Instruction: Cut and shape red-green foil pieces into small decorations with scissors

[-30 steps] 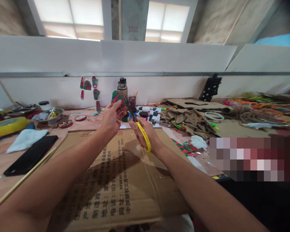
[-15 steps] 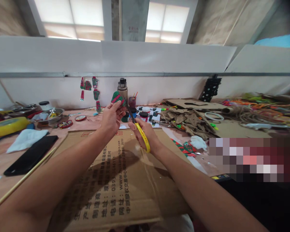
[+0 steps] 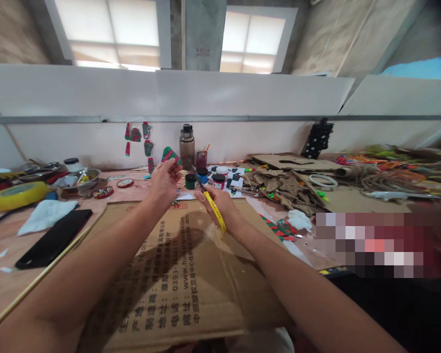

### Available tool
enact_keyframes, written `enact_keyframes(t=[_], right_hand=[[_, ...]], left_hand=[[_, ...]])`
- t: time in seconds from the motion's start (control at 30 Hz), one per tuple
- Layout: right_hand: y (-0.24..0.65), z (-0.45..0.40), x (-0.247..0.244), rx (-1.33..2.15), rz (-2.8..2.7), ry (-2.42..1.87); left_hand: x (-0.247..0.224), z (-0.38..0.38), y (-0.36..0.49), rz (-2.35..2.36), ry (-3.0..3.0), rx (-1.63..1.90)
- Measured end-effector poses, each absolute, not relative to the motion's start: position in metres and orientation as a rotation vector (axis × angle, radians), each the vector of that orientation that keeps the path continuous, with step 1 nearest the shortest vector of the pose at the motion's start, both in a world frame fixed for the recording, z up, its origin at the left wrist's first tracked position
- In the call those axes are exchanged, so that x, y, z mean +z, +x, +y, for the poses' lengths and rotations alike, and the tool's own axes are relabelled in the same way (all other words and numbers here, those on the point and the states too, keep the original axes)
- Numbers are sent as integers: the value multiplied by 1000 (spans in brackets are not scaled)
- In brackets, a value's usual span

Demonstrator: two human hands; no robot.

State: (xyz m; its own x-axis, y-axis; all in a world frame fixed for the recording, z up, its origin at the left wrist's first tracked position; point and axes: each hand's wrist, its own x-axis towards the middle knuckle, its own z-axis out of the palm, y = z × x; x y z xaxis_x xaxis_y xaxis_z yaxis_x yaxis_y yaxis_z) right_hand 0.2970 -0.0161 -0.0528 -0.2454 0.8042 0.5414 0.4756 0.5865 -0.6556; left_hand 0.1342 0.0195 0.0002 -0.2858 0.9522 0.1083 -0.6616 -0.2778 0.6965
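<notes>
My left hand (image 3: 166, 181) pinches a green cutout piece (image 3: 170, 155) with a pinkish-red band, raised above the far edge of the cardboard sheet (image 3: 220, 274). In my right hand (image 3: 222, 206) is a pair of scissors (image 3: 216, 212) with yellow handles, its dark blades pointing up and to the left. The blades are apart from the piece. Both forearms reach across the cardboard, which carries printed Chinese text. Several similar red and green pieces (image 3: 135, 135) are on the white wall behind.
A bottle (image 3: 186, 147) and paint jars (image 3: 219, 181) stand beyond my hands. Brown cord and cardboard scraps (image 3: 290, 184) lie to the right. On the left are a black phone (image 3: 55, 239), white tissue (image 3: 46, 215), yellow tape (image 3: 18, 194) and a thin stick (image 3: 40, 287).
My left hand has drawn the green piece leftward and down, away from the scissor blades. The right hand stays nearly in place with the scissors. The view has tilted slightly.
</notes>
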Motion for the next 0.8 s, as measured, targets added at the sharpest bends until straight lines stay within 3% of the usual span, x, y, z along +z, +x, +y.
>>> enact_keyframes(t=[0.2, 0.43, 0.53, 0.63, 0.8], right_hand=[[319, -29, -44, 290, -2306, -1255], [359, -57, -50, 483, -2749, -1368], [360, -65, -47, 403, -2907, -1368], [354, -65, -42, 219, -2933, -1457], [361, -36, -36, 271, -2703, -1366]], left_hand=[[-10, 10, 101, 764, 687, 1806], [-49, -19, 85, 965, 740, 1496], [-62, -29, 90, 1002, 750, 1423], [-73, -34, 95, 1000, 801, 1391], [-86, -37, 98, 913, 873, 1436]])
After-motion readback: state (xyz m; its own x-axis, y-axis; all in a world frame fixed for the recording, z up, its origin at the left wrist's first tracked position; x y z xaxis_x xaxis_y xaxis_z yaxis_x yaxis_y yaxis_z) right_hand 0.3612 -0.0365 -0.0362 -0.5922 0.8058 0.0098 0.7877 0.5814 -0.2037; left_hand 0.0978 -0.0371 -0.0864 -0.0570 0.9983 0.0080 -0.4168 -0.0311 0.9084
